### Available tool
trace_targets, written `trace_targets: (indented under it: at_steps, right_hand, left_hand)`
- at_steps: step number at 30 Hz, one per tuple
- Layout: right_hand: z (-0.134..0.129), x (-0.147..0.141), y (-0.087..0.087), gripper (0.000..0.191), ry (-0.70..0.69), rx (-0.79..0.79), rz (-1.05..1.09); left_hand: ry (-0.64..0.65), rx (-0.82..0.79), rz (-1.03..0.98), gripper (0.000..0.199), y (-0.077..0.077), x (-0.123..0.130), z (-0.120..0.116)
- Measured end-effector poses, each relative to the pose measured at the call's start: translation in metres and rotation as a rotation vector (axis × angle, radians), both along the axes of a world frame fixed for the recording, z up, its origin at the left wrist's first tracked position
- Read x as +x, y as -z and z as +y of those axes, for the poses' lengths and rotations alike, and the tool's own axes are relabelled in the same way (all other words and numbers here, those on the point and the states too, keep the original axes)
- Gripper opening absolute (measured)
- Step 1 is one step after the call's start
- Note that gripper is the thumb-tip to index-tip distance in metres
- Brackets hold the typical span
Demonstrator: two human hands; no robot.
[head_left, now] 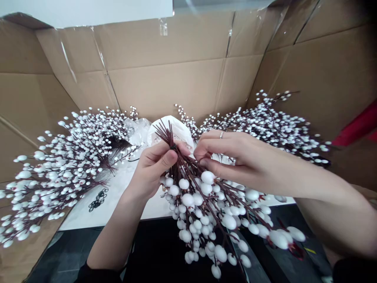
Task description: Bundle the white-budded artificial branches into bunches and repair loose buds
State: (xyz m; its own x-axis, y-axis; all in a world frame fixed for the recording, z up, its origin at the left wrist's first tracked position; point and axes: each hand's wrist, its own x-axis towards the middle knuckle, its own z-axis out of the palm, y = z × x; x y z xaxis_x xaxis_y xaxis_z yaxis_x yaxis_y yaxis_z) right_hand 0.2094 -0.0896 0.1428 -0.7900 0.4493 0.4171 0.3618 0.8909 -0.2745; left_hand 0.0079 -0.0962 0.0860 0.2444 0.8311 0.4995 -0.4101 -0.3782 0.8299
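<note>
A bunch of artificial white berry stems (200, 212) hangs with its berries down and toward me, its bare dark stem ends pointing up and away. My left hand (157, 165) is closed around the stems near their cut ends, thumb on top. Just above that thumb, a dark elastic band (172, 146) circles the stems. My right hand (224, 151), with a ring on one finger, pinches at the bunch's right side, just above the berries. Its fingertips are partly hidden among the stems.
Small black rubber rings (98, 200) lie in a pile on the white table (123, 184). More berry bunches are heaped at the left (64, 165) and right (265, 122). Behind stands a white round container (173, 124) beside clear plastic wrap (138, 129). Cardboard walls (165, 86) enclose the back and sides.
</note>
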Motion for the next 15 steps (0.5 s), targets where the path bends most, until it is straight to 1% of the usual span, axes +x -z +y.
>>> trace_targets:
  at_steps: [7, 11, 15]
  right_hand:
    - [-0.0011, 0.0014, -0.0003, 0.012, 0.011, 0.006, -0.02]
    - [-0.0023, 0.0012, 0.0011, 0.011, 0.036, 0.029, -0.037]
    - [-0.002, -0.0019, 0.0058, 0.015, 0.123, 0.129, -0.065]
  left_hand:
    - [0.02, -0.01, -0.032, 0.015, 0.0013, 0.0023, -0.0014]
    - [-0.051, -0.02, -0.073, 0.015, 0.0042, 0.0016, 0.0008]
    - [-0.142, -0.017, -0.057, 0.016, 0.0066, -0.0015, 0.0039]
